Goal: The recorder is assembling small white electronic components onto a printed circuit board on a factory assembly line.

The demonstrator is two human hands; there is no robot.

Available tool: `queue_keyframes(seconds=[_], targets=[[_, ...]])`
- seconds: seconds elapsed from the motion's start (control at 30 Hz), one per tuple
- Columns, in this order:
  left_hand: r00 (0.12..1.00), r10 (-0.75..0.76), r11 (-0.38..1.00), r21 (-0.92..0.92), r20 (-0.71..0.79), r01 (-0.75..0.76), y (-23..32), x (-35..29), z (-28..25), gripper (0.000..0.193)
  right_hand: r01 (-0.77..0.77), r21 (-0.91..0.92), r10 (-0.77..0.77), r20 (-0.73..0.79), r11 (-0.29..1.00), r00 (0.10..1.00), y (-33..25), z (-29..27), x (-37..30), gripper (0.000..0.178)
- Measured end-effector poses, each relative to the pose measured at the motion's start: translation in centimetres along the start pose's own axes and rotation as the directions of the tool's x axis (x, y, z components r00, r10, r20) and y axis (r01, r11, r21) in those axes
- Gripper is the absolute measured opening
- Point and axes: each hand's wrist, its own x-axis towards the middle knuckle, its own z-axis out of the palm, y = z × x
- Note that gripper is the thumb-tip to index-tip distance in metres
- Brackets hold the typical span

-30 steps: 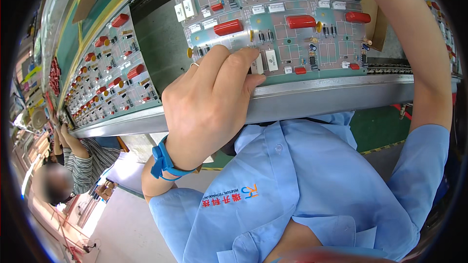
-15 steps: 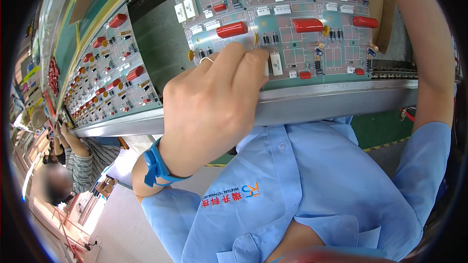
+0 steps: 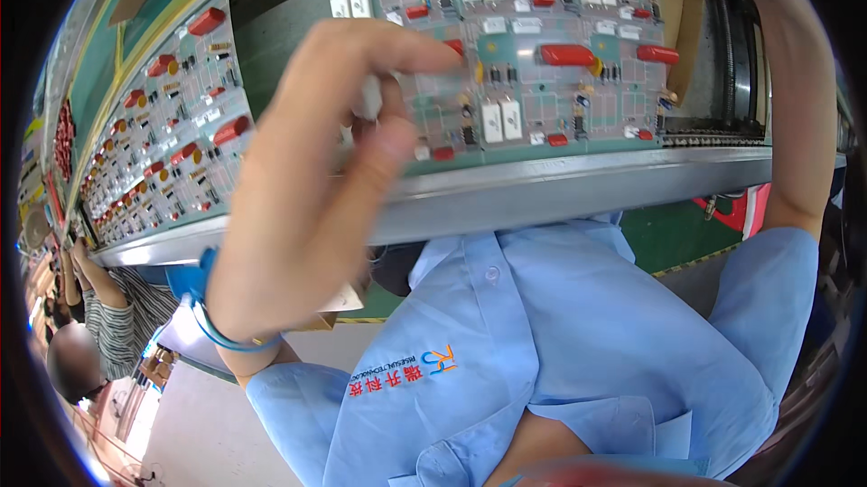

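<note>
Head view: a person in a light blue collared work shirt (image 3: 560, 342) faces a conveyor line of circuit boards.
Left hand: the left hand (image 3: 307, 189) is raised in the middle of the picture, blurred, just in front of the nearest board; thumb and forefinger are pinched together around a small pale cylindrical part (image 3: 368, 98) — the part is too blurred to tell more of its shape.
Wrist: a blue coiled wrist strap (image 3: 203, 306) circles the left wrist.
Board in hand's reach: a green printed circuit board with red tubular parts and white block parts (image 3: 551, 44) lies on the far side of the hand, in the upper middle; the pinched part sits at its left edge, whether touching the board cannot be told.
Right arm: the bare right forearm (image 3: 795, 98) runs up the right side and passes out of the picture at the top — the right hand itself is out of sight, so its fingers cannot be told.
Rail: a long grey metal rail (image 3: 587, 193) runs left to right below the boards, between them and the shirt.
Further boards: a row of similar green circuit boards with red parts (image 3: 172, 144) stretches away to the far left.
Co-worker: another person in a striped sleeve (image 3: 122, 324) stands at lower left, an arm raised to the rail.
</note>
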Motion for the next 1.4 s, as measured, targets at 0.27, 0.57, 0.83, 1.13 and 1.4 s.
queue_keyframes(seconds=[0.27, 0.57, 0.83, 1.13, 1.4], targets=[[0.972, -0.16, 0.941, -0.325, -0.171, 0.097, -1.2, -2.6, 1.4, 0.055, -0.276, 0.327, 0.215, 0.209, 0.904, 0.954, 0.9, 2.2, -13.7, 0.049], [0.966, -0.087, 0.965, -0.261, -0.242, 0.021, -2.4, -3.6, 1.4, 0.04, -0.107, -0.02, 0.108, 0.074, 0.994, 0.991, 0.3, 4.8, -15.7, 0.038], [0.95, -0.113, 0.943, -0.332, -0.291, 0.011, -3.5, -4.6, 1.3, 0.026, 0.025, -0.255, -0.03, -0.015, 0.967, 0.999, 0.7, 6.1, -14.7, 0.027], [0.949, -0.112, 0.944, -0.331, -0.294, 0.009, -4.4, -4.4, 1.5, 0.032, 0.002, -0.323, -0.002, 0.001, 0.946, 1.0, 0.0, 6.4, -13.9, 0.027], [0.96, -0.119, 0.927, -0.375, -0.255, 0.015, -3.6, -4.6, 1.6, 0.029, 0.041, -0.351, -0.045, -0.003, 0.936, 0.999, 0.2, 5.5, -13.2, 0.028]])
